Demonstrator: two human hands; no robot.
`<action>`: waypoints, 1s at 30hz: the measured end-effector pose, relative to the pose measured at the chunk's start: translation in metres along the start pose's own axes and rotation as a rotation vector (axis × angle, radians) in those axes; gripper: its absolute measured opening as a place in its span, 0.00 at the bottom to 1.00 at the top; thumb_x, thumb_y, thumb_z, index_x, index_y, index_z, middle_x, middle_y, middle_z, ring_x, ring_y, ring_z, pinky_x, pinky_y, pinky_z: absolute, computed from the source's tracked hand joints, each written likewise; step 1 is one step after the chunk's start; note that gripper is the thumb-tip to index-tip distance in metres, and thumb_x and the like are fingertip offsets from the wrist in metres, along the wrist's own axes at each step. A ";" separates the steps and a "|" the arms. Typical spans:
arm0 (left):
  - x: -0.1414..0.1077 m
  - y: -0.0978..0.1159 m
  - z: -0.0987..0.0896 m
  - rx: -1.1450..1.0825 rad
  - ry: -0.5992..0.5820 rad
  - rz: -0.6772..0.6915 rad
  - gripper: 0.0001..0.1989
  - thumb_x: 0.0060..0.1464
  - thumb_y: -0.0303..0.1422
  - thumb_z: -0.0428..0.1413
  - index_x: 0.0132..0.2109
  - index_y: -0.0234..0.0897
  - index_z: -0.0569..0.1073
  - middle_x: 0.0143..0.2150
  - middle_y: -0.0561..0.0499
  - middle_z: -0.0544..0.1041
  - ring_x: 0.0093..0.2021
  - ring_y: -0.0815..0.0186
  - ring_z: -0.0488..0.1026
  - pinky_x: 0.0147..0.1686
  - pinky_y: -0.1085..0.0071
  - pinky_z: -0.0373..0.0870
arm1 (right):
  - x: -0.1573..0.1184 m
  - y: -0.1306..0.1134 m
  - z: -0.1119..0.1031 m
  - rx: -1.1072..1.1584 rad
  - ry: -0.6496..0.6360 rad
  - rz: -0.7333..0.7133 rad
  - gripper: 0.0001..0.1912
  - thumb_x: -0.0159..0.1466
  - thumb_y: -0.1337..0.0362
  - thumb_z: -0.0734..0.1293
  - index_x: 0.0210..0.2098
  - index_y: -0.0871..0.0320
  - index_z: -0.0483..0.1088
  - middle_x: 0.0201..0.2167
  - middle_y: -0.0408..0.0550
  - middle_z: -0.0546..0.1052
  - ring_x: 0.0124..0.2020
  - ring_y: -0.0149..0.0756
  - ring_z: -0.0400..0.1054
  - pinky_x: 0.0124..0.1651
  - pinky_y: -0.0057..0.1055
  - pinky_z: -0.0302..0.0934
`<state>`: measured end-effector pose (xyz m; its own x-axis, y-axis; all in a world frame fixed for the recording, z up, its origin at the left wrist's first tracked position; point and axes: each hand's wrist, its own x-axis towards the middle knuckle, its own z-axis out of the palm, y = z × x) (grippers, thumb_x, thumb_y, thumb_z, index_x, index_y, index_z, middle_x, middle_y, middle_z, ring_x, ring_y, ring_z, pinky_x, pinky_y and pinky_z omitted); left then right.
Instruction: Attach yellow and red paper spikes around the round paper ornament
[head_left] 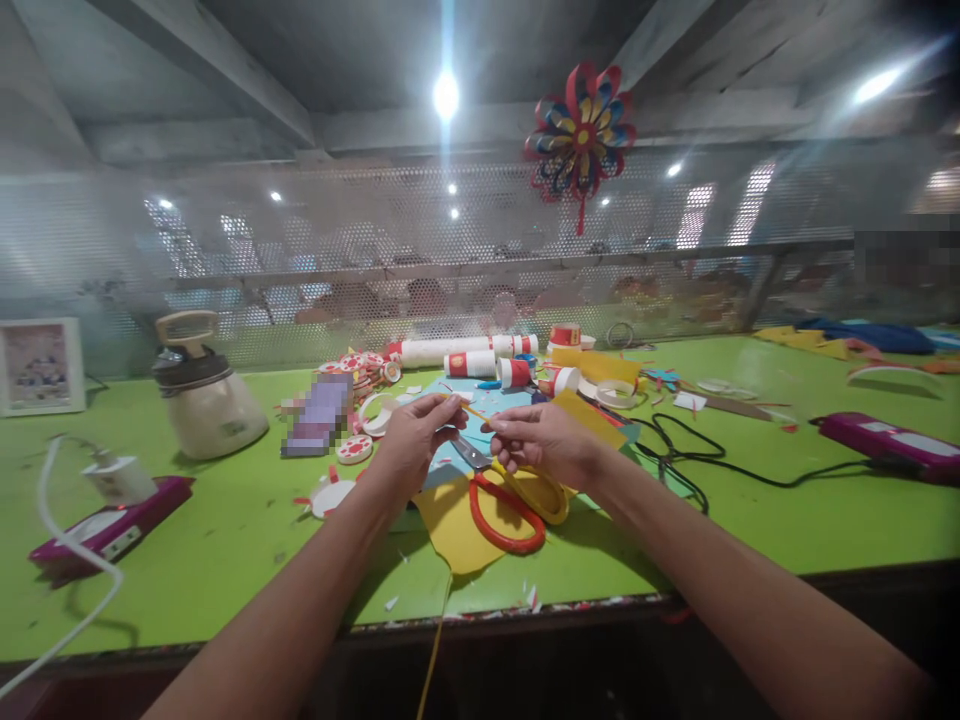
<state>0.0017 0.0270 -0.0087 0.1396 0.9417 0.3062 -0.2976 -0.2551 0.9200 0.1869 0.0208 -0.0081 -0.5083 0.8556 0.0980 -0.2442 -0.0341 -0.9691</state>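
A thin yellow strip [475, 412], apparently paper, is stretched between my two hands. My left hand [411, 438] pinches one end with thumb and forefinger. The other end is pinched by my right hand [551, 438], its remaining fingers curled. Below them lie scissors [471, 456] with one red and one yellow handle loop, their blades pointing away and partly covered by my hands. Under the scissors is a yellow paper sheet [450, 530], with light blue paper [442, 475] beneath it. A long yellow strip [433, 655] hangs over the table's front edge.
Red-and-white paper cups [470, 364] and round patterned pieces [355, 449] lie behind my hands. A phone [319, 413] and a flask [210, 405] stand left. Purple power strips [112, 530] sit on both sides, with a black cable [765, 483] at right. A mesh screen [360, 240] rises behind.
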 end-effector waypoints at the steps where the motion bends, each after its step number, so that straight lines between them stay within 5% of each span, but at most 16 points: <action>1: 0.000 0.000 0.000 0.001 -0.001 0.003 0.10 0.46 0.35 0.62 0.32 0.32 0.76 0.27 0.51 0.72 0.30 0.70 0.68 0.32 0.73 0.63 | 0.000 0.000 0.000 -0.003 0.000 0.000 0.10 0.54 0.63 0.72 0.31 0.65 0.75 0.23 0.49 0.75 0.21 0.28 0.67 0.25 0.27 0.62; 14: -0.005 -0.006 0.006 0.037 -0.131 -0.127 0.13 0.41 0.37 0.64 0.30 0.30 0.76 0.29 0.47 0.75 0.31 0.66 0.71 0.32 0.70 0.65 | 0.001 0.005 -0.001 -0.060 -0.008 0.000 0.13 0.53 0.60 0.73 0.31 0.65 0.74 0.23 0.47 0.75 0.22 0.27 0.67 0.27 0.25 0.60; 30: -0.005 -0.006 0.006 0.059 -0.109 -0.115 0.11 0.38 0.33 0.65 0.29 0.29 0.77 0.27 0.47 0.75 0.28 0.69 0.70 0.31 0.70 0.63 | 0.004 0.003 -0.009 -0.047 -0.021 0.104 0.10 0.54 0.62 0.72 0.32 0.63 0.74 0.25 0.46 0.74 0.25 0.27 0.66 0.28 0.26 0.59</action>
<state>0.0087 0.0227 -0.0137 0.2725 0.9368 0.2195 -0.2183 -0.1620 0.9624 0.1922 0.0287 -0.0130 -0.5461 0.8377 0.0005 -0.1507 -0.0977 -0.9837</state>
